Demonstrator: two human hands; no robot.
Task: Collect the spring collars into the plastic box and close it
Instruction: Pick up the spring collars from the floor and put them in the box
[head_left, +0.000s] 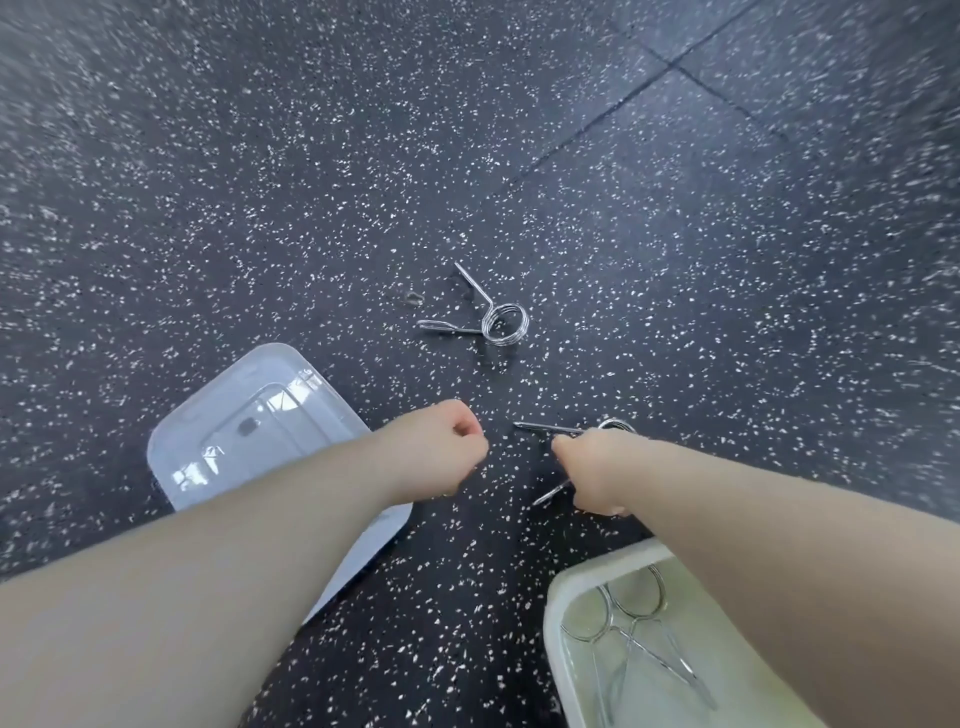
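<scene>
One chrome spring collar (493, 318) lies on the speckled black floor, ahead of both hands. My right hand (597, 475) is closed around a second spring collar (550, 428), whose two handles stick out to the left. My left hand (447, 447) is a loose fist with nothing in it, just left of that collar. The white plastic box (558, 597) sits at the lower right under my right forearm, with two collars (631, 631) inside. Its clear lid (228, 410) lies flat on the floor to the left, partly under my left forearm.
The floor is black rubber tile with white flecks, and a tile seam (623, 104) runs across the upper right. A small dark mark (414, 298) is on the floor left of the loose collar.
</scene>
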